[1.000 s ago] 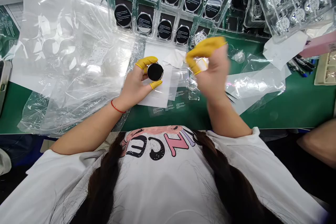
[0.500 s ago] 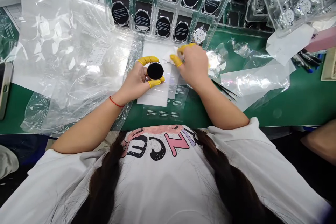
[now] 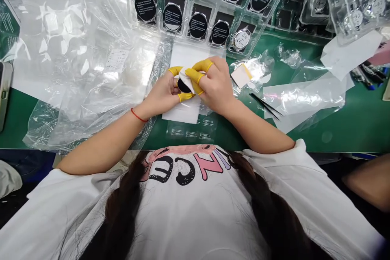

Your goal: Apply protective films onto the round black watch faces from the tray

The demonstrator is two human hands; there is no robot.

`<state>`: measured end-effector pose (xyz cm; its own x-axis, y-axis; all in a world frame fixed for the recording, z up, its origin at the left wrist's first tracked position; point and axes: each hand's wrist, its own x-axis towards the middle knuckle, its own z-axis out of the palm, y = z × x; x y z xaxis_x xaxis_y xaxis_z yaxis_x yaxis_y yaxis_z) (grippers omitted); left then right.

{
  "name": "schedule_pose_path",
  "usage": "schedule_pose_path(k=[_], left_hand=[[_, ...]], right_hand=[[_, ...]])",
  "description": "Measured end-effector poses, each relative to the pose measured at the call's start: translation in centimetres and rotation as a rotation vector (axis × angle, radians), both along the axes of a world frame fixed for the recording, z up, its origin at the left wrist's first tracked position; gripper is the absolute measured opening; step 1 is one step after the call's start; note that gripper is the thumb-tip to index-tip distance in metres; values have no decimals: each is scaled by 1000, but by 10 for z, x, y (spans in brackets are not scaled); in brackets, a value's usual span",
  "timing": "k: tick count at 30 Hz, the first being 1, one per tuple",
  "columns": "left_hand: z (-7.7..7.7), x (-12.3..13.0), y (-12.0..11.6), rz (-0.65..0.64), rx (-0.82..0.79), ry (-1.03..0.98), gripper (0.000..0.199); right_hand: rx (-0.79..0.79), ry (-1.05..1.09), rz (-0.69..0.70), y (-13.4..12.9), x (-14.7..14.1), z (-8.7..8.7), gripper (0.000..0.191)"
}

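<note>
Left grip: My left hand (image 3: 163, 92), wearing yellow finger covers (image 3: 174, 70), is pinching a black, disc-shaped watch head (image 3: 184, 86) by its rim.
Right grip: My right hand (image 3: 217, 83) is pinching a crumpled white wipe (image 3: 184, 74) and pressing it over part of the black face; whether it is cloth or paper I cannot tell.
Watch head: It is sitting between my hands, above a white rectangular sheet (image 3: 183, 112) on the green desk (image 3: 319, 135).
Slip: My rim hold is giving little purchase, so a hard sideways push could be twisting the disc loose.
Scratch: Any grit hiding under the wipe could be marking the face.
Smudge: Bare finger parts are staying uncovered near the disc, so a stray touch could be leaving prints.
Forearms: Black metal tweezers (image 3: 265, 106) are lying near my right forearm, and loose clear plastic sheeting (image 3: 91, 97) is lying by my left; a careless swing could be dragging either.
</note>
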<state>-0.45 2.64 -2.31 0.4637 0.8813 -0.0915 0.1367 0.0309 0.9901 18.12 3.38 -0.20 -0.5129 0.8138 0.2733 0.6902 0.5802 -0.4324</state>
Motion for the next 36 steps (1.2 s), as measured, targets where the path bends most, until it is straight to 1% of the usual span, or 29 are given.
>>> schedule_pose_path(k=[2, 5, 7, 8, 11, 13, 16, 18, 22, 25, 27, 33, 36], left_hand=[[-1, -2, 0, -9, 1, 5, 70], [-3, -3, 0, -42, 13, 4, 69], [-3, -3, 0, -46, 25, 12, 68], [-4, -2, 0, -42, 32, 20, 69], [-4, 1, 2, -34, 55, 47, 72], [-4, 1, 2, -32, 73, 51, 69], [-3, -1, 1, -11, 113, 60, 62], [-3, -2, 1, -5, 118, 82, 61], [-4, -4, 0, -50, 38, 34, 66], [-4, -2, 0, -52, -22, -5, 70], [-4, -1, 0, -43, -41, -10, 72], [-1, 0, 2, -15, -13, -10, 70], [-1, 0, 2, 5, -43, -29, 71]], right_hand=[[40, 8, 36, -10, 0, -5, 26], [189, 12, 117, -23, 6, -8, 22], [215, 5, 95, -25, 8, -6, 22], [188, 3, 56, -24, 8, -5, 22], [29, -7, -63, -12, 2, 1, 28], [-35, -18, -74, -5, -4, 4, 31], [-49, -20, -10, -3, -10, 5, 33], [-51, -20, 57, -5, -8, 4, 33], [-40, -11, 200, -9, 8, -3, 30], [-1, 1, 262, -7, 21, -6, 25], [4, 10, 255, -6, 28, -6, 26], [-82, 97, 144, 0, 40, -5, 41], [-73, 87, 67, 4, 44, -5, 40]])
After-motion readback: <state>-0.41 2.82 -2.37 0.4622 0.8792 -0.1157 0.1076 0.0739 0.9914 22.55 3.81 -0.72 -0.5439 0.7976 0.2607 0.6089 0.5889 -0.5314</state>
